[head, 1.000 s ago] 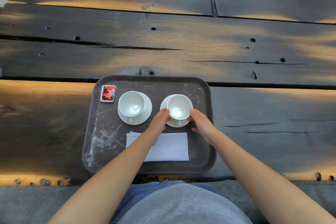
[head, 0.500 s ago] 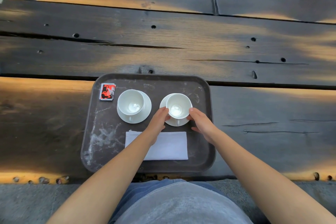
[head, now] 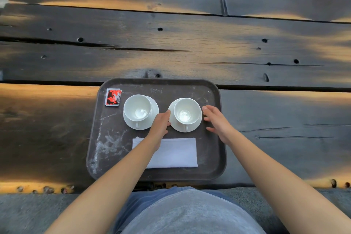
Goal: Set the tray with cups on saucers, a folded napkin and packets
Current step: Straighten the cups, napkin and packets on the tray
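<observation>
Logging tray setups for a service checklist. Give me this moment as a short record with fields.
tray: dark, scuffed, on wooden planks
left cup: empty, upright on left saucer
right cup: empty, upright on right saucer
napkin: white, folded, near edge of tray
packets: red stack, far left corner
left hand: open, at right saucer's left edge
right hand: open, just right of right saucer

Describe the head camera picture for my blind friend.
The person's left hand and right hand, both open, flank the right cup on its saucer on a dark tray. Also on the tray: a left cup on its saucer, red packets far left, a folded napkin nearest.
</observation>
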